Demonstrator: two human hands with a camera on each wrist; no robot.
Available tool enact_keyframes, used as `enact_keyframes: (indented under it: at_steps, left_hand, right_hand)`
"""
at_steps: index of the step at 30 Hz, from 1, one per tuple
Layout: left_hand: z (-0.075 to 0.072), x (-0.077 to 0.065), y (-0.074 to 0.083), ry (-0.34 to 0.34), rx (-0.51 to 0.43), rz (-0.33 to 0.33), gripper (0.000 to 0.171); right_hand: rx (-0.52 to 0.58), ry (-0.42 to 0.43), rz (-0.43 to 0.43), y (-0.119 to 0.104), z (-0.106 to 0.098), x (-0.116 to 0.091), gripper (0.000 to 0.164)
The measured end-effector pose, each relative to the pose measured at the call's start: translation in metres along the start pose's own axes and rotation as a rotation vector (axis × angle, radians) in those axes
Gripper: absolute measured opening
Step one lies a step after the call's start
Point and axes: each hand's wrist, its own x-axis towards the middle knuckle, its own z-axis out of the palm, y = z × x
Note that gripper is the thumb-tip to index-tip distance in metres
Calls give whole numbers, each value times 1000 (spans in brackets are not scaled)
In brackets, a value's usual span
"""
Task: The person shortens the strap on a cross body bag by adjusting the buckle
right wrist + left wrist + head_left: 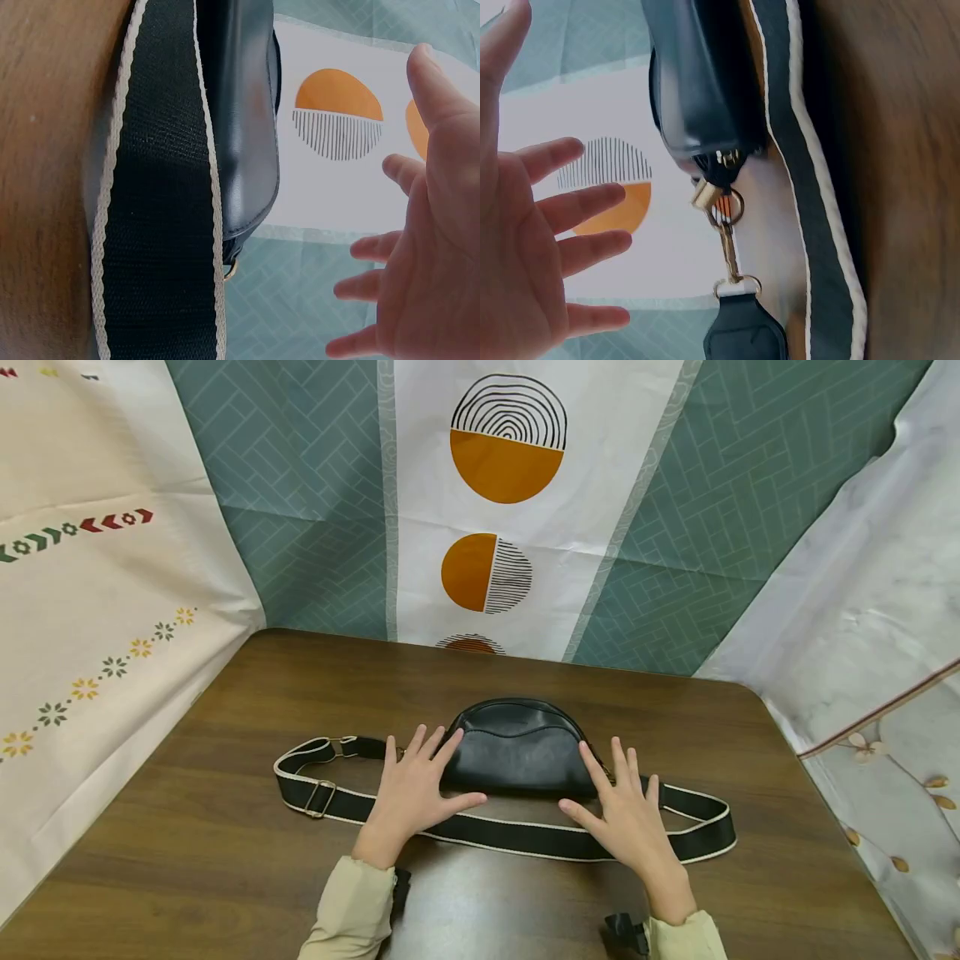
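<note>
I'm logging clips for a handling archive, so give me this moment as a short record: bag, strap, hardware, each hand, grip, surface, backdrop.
bag: black bag, curved top, on the table
strap: black strap, pale edging, one run passing in front of the bag
hardware: gold-toned clip at the bag's left end
left hand: left hand, fingers spread, near the left end
right hand: right hand, fingers spread, near the right end
grip: none
surface: brown, wood-grained
backdrop: teal-and-white cloth
</note>
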Motion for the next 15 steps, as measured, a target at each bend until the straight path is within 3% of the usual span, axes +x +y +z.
enact_keyframes:
  at_steps: [5, 9, 15]
  left_hand:
    - [-2, -3, -7, 31, -10, 3, 90]
    - [-5, -6, -13, 78, -47, 56, 84]
    - [-7, -10, -21, 83, -92, 97, 76]
  right_hand:
    - [32, -5, -5, 0, 0, 0, 77]
    - [84, -20, -22, 0, 0, 0, 75]
    - [164, -49, -44, -1, 1, -1, 73]
